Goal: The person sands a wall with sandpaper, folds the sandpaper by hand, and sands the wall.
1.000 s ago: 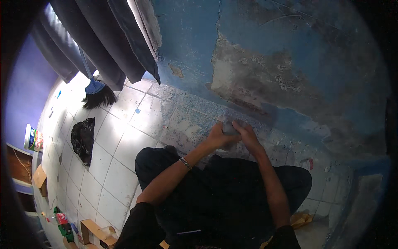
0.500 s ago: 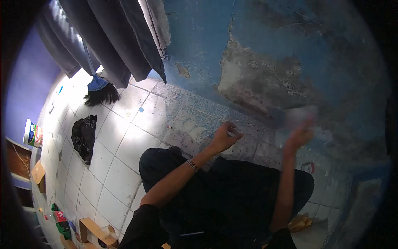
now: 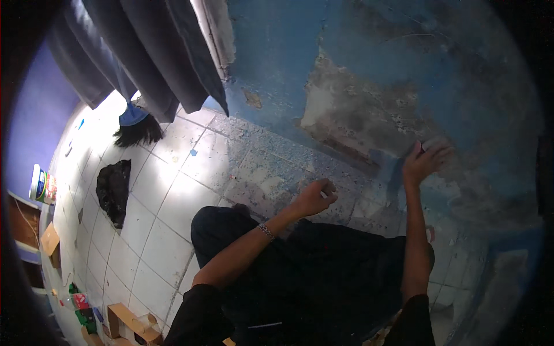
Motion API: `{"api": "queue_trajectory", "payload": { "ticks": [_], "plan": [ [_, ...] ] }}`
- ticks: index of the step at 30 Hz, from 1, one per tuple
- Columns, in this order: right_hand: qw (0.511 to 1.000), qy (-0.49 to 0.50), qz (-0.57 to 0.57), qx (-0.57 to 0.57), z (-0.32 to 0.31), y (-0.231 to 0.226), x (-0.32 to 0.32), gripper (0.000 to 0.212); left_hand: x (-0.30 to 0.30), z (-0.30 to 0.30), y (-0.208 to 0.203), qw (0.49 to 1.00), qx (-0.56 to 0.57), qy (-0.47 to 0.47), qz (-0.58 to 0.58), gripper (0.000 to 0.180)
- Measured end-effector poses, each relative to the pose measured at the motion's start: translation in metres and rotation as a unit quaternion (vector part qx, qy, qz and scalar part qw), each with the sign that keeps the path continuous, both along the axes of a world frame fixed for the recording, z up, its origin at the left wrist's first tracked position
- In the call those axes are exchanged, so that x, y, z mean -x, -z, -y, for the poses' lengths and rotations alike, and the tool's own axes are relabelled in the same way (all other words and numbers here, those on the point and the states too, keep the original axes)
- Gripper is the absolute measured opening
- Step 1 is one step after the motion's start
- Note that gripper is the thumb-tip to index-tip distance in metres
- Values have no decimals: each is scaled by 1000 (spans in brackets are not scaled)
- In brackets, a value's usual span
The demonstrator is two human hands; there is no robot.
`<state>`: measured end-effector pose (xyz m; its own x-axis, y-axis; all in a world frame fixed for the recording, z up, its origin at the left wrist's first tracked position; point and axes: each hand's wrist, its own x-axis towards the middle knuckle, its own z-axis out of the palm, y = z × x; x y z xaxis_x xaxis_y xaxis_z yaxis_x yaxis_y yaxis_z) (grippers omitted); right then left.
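My right hand (image 3: pixel 426 163) presses against the peeling blue wall (image 3: pixel 369 104) on the right, its fingers over a pale flat sheet (image 3: pixel 434 144). Most of that sheet is hidden under the hand, and its material cannot be made out. My left hand (image 3: pixel 315 197) hovers above my lap near the wall's foot, fingers loosely curled and a little apart, with nothing seen in it. Bare grey plaster shows where paint has come off the wall. Dust and paint flakes (image 3: pixel 271 164) lie along the floor tiles below.
A blue broom (image 3: pixel 135 118) leans by the grey curtain (image 3: pixel 150 57). Left of my knees lies a black plastic bag (image 3: pixel 113 190) on white tiles. A white tub (image 3: pixel 44 184), cardboard boxes (image 3: pixel 128 323) and a green and red package (image 3: pixel 83 311) stand farther left.
My right hand has gone from holding the pale sheet off the wall to pressing it against the wall, slightly higher and rightward. My left hand's fingers have curled in more.
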<state>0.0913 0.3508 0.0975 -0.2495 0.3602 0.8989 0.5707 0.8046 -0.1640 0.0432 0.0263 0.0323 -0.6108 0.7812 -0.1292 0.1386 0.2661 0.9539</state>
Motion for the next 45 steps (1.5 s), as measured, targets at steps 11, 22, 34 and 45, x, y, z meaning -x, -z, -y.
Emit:
{"api": "queue_trajectory", "payload": {
  "ticks": [11,22,34,45],
  "plan": [
    [995,-4,-27,-93,-61,-130,-33,80,-3,6,-5,996,-30,18,-77,31],
    [997,-55,6,-51,-35,-176,-28,86,-1,6,10,996,-9,23,-82,32],
    [992,-29,72,-98,-46,-146,-48,90,-8,13,-27,948,123,106,-275,31],
    [990,-42,-23,-133,-49,-481,-44,81,-14,13,-29,925,194,114,-306,30]
  ]
}}
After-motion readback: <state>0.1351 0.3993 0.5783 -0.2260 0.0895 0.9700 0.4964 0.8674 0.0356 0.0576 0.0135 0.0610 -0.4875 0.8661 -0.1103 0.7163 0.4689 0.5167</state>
